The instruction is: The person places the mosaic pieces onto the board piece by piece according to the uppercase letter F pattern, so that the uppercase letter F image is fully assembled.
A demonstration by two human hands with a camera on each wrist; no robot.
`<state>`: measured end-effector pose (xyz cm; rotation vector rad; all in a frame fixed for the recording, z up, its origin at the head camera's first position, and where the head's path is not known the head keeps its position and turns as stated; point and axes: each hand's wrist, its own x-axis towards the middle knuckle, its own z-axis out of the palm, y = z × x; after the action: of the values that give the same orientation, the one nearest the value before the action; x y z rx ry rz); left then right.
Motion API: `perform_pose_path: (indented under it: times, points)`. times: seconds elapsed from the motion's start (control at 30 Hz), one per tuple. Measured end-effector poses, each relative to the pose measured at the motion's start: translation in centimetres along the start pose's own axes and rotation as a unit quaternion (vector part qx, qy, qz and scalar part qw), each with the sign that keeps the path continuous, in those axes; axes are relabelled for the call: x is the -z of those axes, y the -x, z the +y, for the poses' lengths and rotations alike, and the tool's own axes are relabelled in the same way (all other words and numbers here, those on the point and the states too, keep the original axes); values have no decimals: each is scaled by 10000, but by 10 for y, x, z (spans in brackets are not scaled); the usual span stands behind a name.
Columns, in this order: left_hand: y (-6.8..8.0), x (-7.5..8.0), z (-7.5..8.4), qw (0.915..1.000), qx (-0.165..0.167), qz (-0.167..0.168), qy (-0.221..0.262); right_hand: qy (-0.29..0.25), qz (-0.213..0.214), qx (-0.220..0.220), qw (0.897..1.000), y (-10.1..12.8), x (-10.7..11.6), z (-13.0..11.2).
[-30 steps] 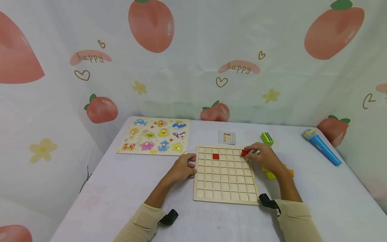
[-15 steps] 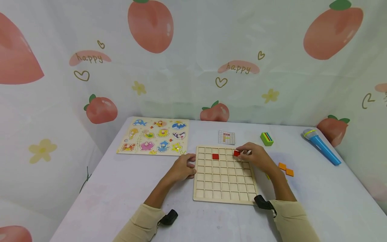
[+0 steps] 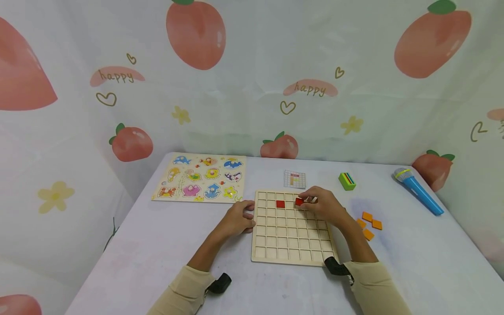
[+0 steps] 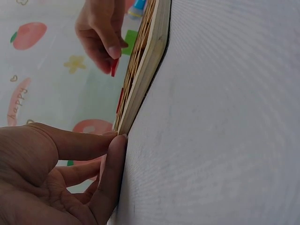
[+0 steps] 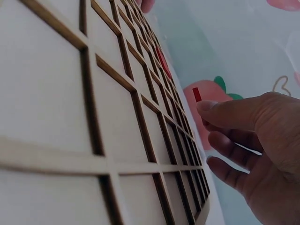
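A wooden grid board [image 3: 293, 243] lies flat on the table, with one red square tile [image 3: 280, 204] set in a cell near its far side. My right hand [image 3: 324, 205] is over the board's far right part. It pinches another red tile [image 5: 197, 94] between thumb and fingers; in the right wrist view this tile is held apart from the grid. At the board's left edge my left hand [image 3: 236, 218] touches the rim with thumb and finger [image 4: 112, 168] tips, its other fingers bent loosely beneath. The left wrist view shows the board's side [image 4: 150, 65] edge-on.
Several orange tiles [image 3: 367, 217] lie right of the board, partly behind the right forearm. A small pattern card [image 3: 294, 179] and a green block stack [image 3: 347, 181] are beyond it. A sea-animal puzzle [image 3: 201, 177] lies back left, a blue toy microphone [image 3: 419, 190] far right.
My right hand has moved left across the far part of the board with the red tile, toward the placed one. More orange tiles show behind it. The left hand stays at the edge.
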<state>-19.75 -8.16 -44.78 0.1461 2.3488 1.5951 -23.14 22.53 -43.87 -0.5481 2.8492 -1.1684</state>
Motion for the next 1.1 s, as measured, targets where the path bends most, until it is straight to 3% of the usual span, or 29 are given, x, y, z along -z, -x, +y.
perform_pose_path:
  times: [0.2, 0.67, 1.1]
  points:
    - [0, 0, 0, 10000, -2, -10, 50, 70, 61, 145, 9999, -4, -8, -4]
    - [1, -1, 3, 9999, 107, -7, 29, 150, -321, -67, 9994, -5, -18, -13]
    - [0, -1, 2, 9999, 112, -2, -12, 365, -337, -276, 9984, -8, -19, -14]
